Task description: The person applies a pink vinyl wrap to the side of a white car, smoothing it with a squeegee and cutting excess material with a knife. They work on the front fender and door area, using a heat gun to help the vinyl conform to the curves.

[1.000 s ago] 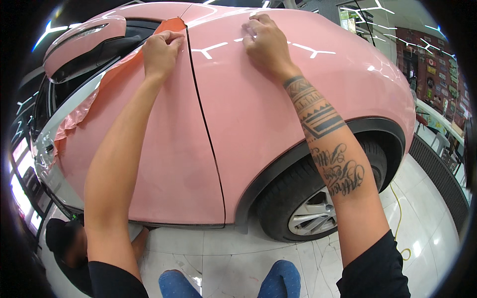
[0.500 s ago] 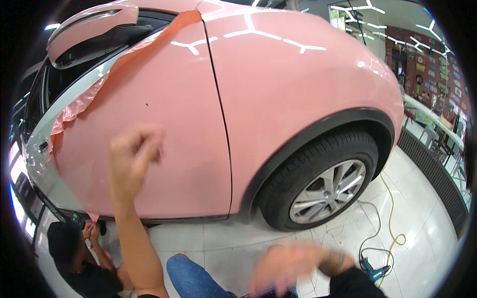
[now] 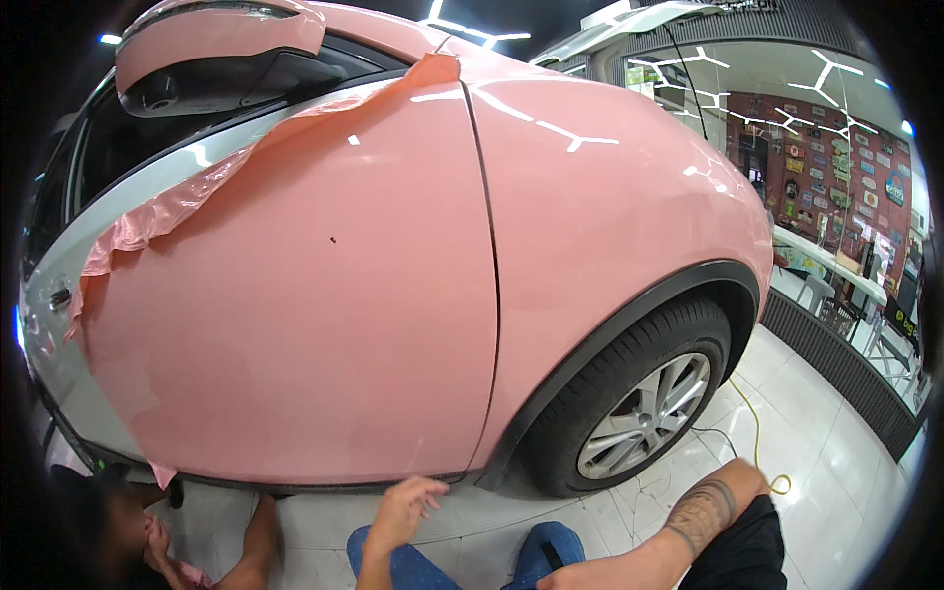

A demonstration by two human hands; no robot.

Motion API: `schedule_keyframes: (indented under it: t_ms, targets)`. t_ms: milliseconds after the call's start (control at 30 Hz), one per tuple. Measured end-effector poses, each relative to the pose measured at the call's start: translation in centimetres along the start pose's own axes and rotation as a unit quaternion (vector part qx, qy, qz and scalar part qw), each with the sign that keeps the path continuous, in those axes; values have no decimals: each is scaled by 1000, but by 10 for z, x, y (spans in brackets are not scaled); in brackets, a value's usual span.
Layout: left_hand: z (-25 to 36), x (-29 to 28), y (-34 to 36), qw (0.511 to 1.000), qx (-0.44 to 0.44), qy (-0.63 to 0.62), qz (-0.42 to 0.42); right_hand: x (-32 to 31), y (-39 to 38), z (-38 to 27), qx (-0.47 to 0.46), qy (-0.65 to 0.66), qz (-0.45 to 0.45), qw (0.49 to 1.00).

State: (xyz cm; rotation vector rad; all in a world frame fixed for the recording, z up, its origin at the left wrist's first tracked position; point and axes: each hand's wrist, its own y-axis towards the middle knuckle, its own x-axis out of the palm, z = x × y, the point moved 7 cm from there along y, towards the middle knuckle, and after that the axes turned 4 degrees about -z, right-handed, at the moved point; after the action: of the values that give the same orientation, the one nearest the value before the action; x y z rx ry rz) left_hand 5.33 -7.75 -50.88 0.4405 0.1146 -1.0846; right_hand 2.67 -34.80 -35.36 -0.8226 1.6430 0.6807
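A car door (image 3: 324, 324) wears pink wrap film, smooth over most of it. The film's loose edge (image 3: 167, 202) is crumpled along the window line, with pale bodywork bare beyond it. My left hand (image 3: 408, 503) is just below the door's lower edge, near the front seam; its fingers are loosely bent, apart and hold nothing. Low at the picture's edge, over my lap, is my right hand (image 3: 565, 578). It is mostly cut off, so its fingers are hidden. A small dark mark (image 3: 332, 240) shows on the door film.
The pink fender (image 3: 600, 187) and front wheel (image 3: 644, 418) stand to the right. A yellow cord (image 3: 755, 413) lies on the tiled floor (image 3: 826, 433). At lower left another person (image 3: 98, 521) crouches beside the sill. A pink side mirror (image 3: 211, 49) juts out at upper left.
My left hand has dropped from in front of the door to below its lower edge. My right hand has sunk toward the lower picture edge. The view has shifted, and the heat gun is out of sight.
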Motion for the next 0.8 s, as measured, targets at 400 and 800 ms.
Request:
schedule_keyframes:
  t_ms: [400,800]
  targets:
    - [-106,42,-21,973,-93,99,-185,-16,4,42,-30,124,-30,991]
    - [243,-22,68,920,336,167,-107,280,-55,195,414,250,33,875]
